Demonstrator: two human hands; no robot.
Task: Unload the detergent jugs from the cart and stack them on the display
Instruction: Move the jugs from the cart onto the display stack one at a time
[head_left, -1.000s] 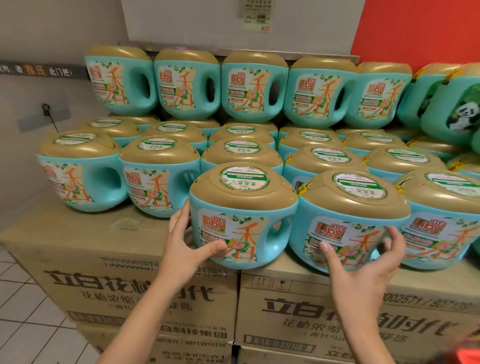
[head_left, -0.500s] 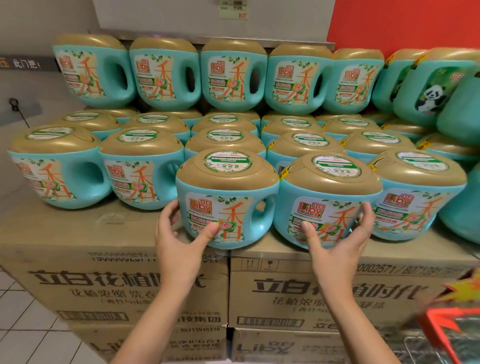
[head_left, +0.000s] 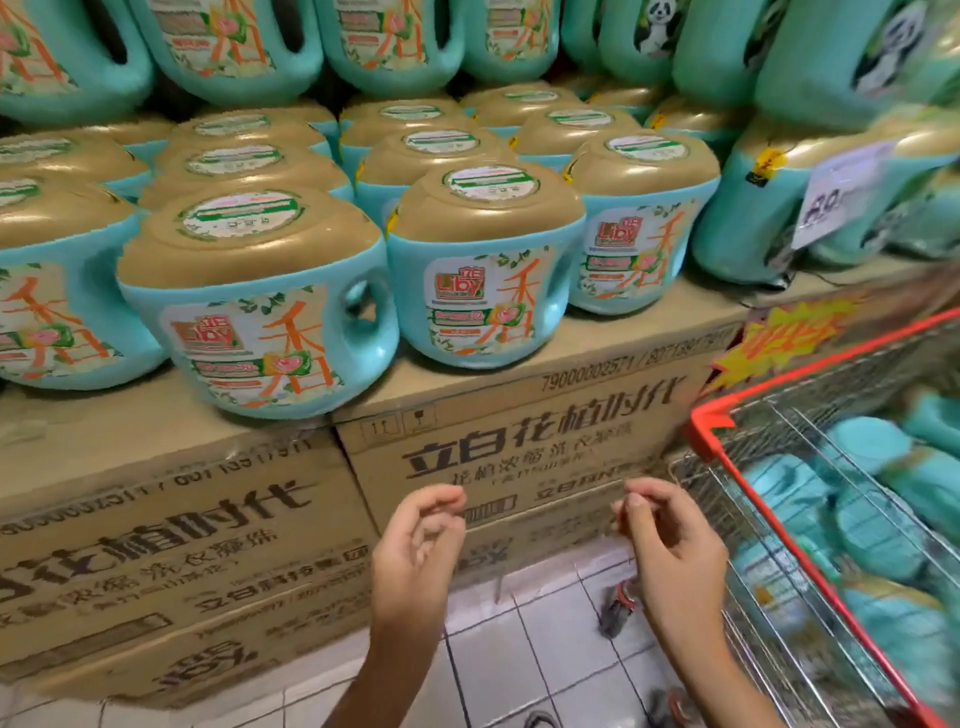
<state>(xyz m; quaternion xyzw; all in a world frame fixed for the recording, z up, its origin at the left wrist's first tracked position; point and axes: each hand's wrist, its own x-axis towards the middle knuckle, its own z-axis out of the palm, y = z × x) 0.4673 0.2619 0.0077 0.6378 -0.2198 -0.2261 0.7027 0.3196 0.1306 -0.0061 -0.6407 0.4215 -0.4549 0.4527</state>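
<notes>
Teal detergent jugs with gold caps stand in rows on a display of cardboard cartons (head_left: 519, 436). The two front jugs, one at the left (head_left: 254, 306) and one to its right (head_left: 483, 270), stand upright at the carton edge. My left hand (head_left: 421, 551) and my right hand (head_left: 670, 545) hang below them in front of the cartons, fingers loosely curled, holding nothing. At the right, a wire cart with a red rim (head_left: 810, 561) holds more teal jugs (head_left: 872, 519), blurred.
A second tier of jugs lies on top at the back (head_left: 228, 41). Panda-label jugs (head_left: 831, 57) and a white price tag (head_left: 841, 192) sit at the upper right. White floor tiles (head_left: 524, 649) and a cart wheel (head_left: 618, 608) show below my hands.
Both hands have let go of the two front jugs and dropped down in front of the cartons. The view has swung down and right, bringing the cart into sight.
</notes>
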